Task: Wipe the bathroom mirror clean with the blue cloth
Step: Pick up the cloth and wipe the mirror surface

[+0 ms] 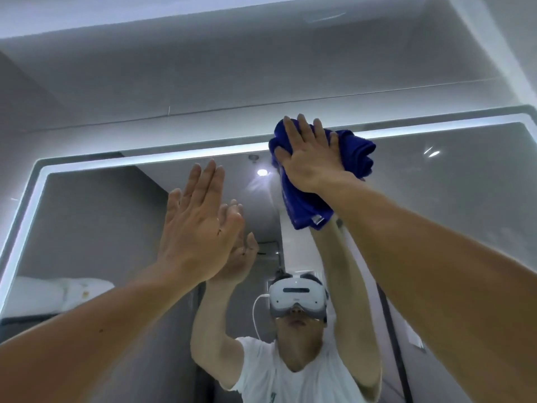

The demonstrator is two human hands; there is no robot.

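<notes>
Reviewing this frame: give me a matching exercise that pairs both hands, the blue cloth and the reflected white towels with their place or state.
Things:
1 left hand
2 right hand
3 blue cloth
4 white towels

Places or states:
a bunched at the mirror top edge
b reflected at lower left
c raised, fingers straight, holding nothing
d pressing flat on the cloth

Pairs: 1-c; 2-d; 3-a; 4-b

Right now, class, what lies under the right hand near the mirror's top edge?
The bunched blue cloth, pressed by the right hand against the mirror. The glass beneath it is covered and cannot be seen.
</notes>
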